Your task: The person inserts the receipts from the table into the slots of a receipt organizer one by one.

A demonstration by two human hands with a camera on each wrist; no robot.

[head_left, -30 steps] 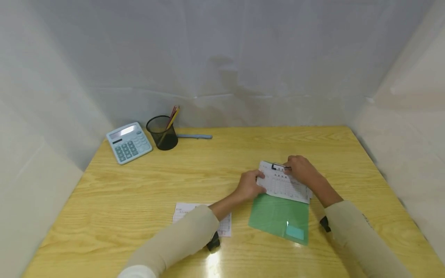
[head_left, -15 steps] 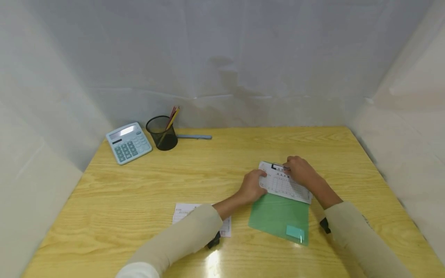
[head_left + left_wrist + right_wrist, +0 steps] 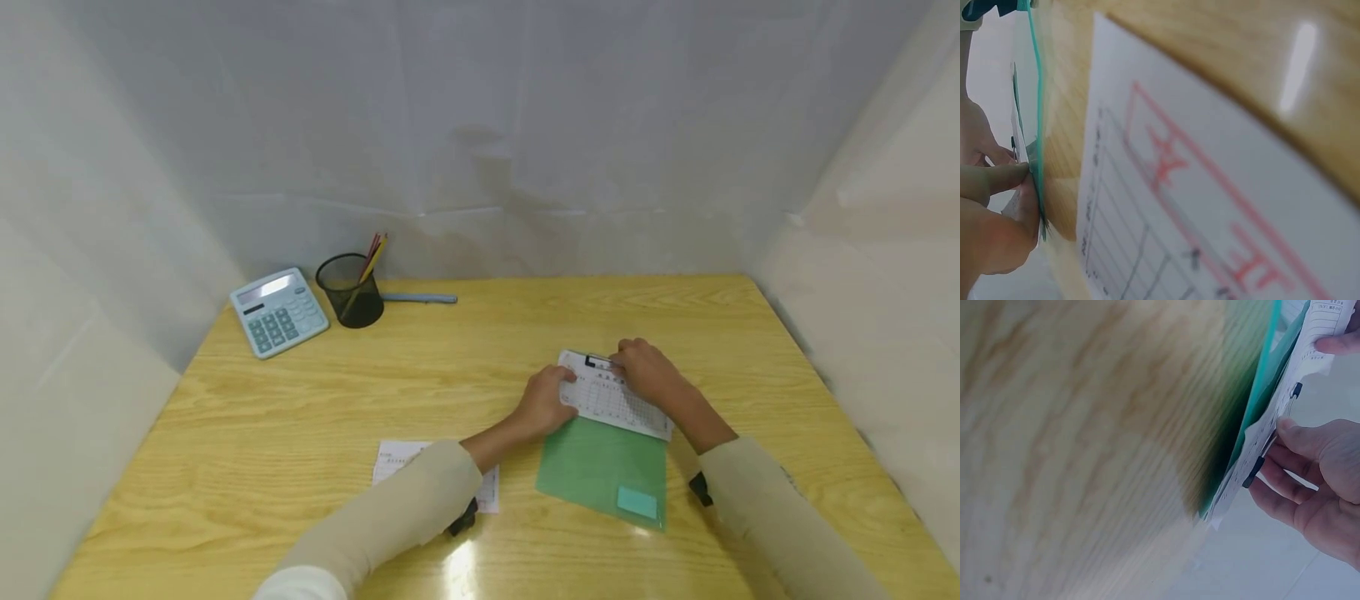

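Observation:
A green translucent clipboard (image 3: 600, 467) lies right of centre, a small light-blue label (image 3: 637, 502) near its lower corner. Printed form sheets (image 3: 618, 406) cover its upper half, under a metal clip (image 3: 598, 362) with black ends. My left hand (image 3: 542, 402) grips the sheets' left edge, thumb on top. At the clip is my right hand (image 3: 649, 367); in the right wrist view its thumb (image 3: 1291, 430) presses the clip's wire, with curled fingers on the other side. Whether the clip's jaw is raised cannot be told.
Another printed form (image 3: 397, 454) lies partly under the left forearm. At the back left stand a light-blue calculator (image 3: 279, 312) and a black mesh pen cup (image 3: 351, 292) with pencils. A blue pen-like stick (image 3: 420, 297) lies beside the cup. White sheeting (image 3: 480, 150) encloses the table.
The left hand and the sheets' left edge have shifted slightly to the right over the clipboard. The right hand has stayed at the clip.

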